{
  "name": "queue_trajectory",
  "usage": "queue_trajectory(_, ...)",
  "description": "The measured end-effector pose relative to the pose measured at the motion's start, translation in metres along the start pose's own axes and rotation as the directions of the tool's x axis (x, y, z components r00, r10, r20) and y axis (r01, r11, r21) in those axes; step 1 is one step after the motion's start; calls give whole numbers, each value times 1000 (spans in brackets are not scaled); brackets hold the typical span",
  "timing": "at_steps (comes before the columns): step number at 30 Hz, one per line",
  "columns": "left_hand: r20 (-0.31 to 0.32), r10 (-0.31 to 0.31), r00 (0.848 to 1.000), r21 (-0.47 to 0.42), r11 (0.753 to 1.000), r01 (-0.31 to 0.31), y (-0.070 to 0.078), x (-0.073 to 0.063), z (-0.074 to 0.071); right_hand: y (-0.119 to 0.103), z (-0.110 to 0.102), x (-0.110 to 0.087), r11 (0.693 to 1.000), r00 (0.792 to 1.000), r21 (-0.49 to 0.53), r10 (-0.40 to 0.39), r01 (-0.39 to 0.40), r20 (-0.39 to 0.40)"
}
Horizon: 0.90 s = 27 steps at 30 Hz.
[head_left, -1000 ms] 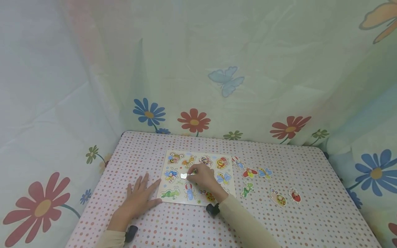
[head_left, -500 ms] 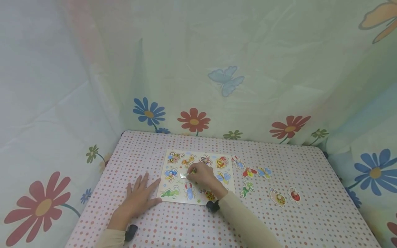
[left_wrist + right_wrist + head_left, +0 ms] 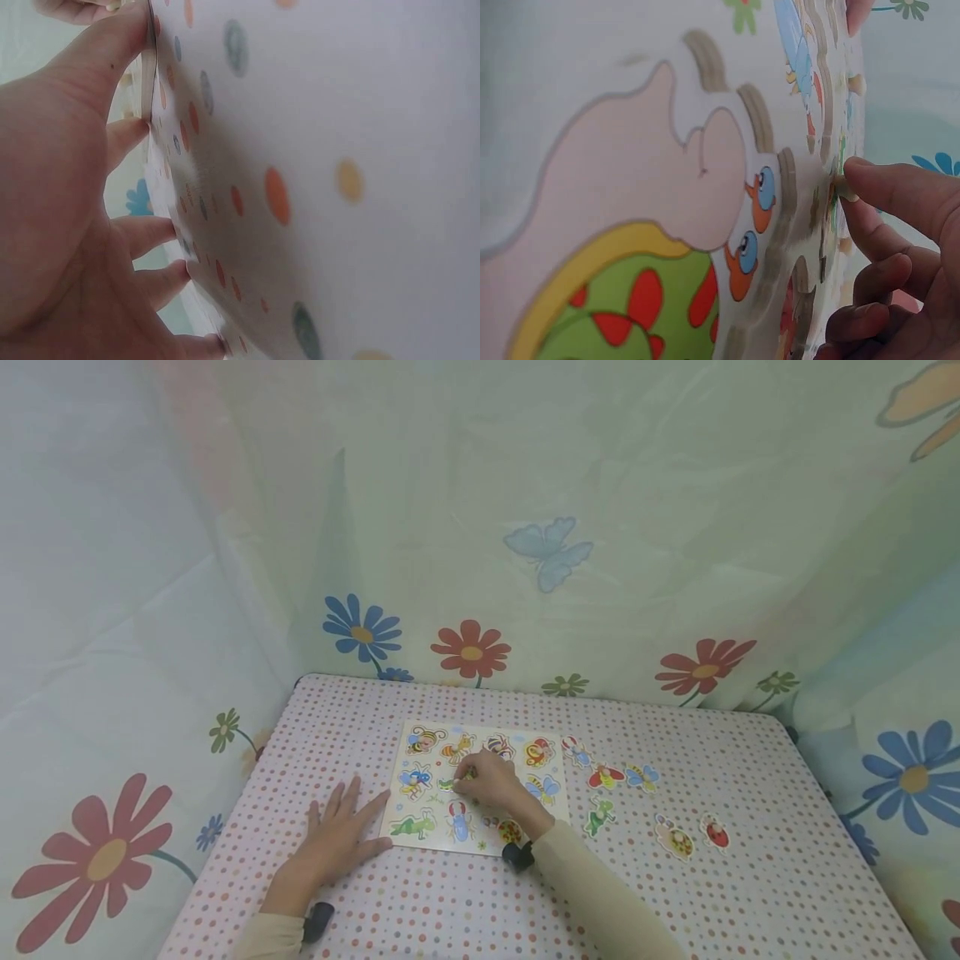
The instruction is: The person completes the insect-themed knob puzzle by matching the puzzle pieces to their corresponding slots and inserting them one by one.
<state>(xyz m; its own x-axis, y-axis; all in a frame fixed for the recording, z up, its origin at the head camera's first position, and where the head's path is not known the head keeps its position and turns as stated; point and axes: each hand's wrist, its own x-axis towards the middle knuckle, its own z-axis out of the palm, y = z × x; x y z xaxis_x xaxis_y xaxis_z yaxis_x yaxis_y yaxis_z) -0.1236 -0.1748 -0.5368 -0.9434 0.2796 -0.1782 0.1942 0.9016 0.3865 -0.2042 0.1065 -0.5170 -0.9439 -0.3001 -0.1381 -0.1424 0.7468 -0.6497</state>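
Observation:
A wooden insect puzzle board (image 3: 441, 833) lies on the dotted table. Over its middle row, my right hand (image 3: 495, 783) pinches a small knob (image 3: 845, 186) of a green puzzle piece (image 3: 446, 785) between thumb and forefinger. That piece lies low at the board, mostly covered by the fingers; whether it sits fully in its recess I cannot tell. My left hand (image 3: 328, 847) rests on the table with fingers spread, its thumb and fingertips at the board's left edge. In the right wrist view a printed snail (image 3: 660, 165) shows close up inside a cut recess.
Several loose pieces lie right of the board: a beetle (image 3: 576, 752), a red-winged insect (image 3: 605, 777), a blue-winged bee (image 3: 641, 777), a green grasshopper (image 3: 599, 816), a snail (image 3: 674, 839) and a ladybug (image 3: 716, 832). A flowered curtain (image 3: 420, 568) surrounds the table.
The pale glare beside the right fingertips has given way to green as the piece under them shifted slightly. Both hands stay in nearly the same places.

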Motion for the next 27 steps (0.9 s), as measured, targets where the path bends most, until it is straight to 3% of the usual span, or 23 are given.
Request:
queue_trajectory(13, -1, 6, 1000, -6, 1000, -6, 1, 0, -1, 3, -4, -2, 999, 1000, 54, -5, 5, -3)
queue_trajectory(19, -9, 12, 1000, -8, 1000, -12, 1, -2, -1, 3, -25, -13, 990, 994, 121, -66, 77, -87)
queue_trajectory(27, -14, 9, 1000, -1, 1000, -9, 0, -1, 1, 7, -63, -32, 988, 985, 143, -26, 51, -172)
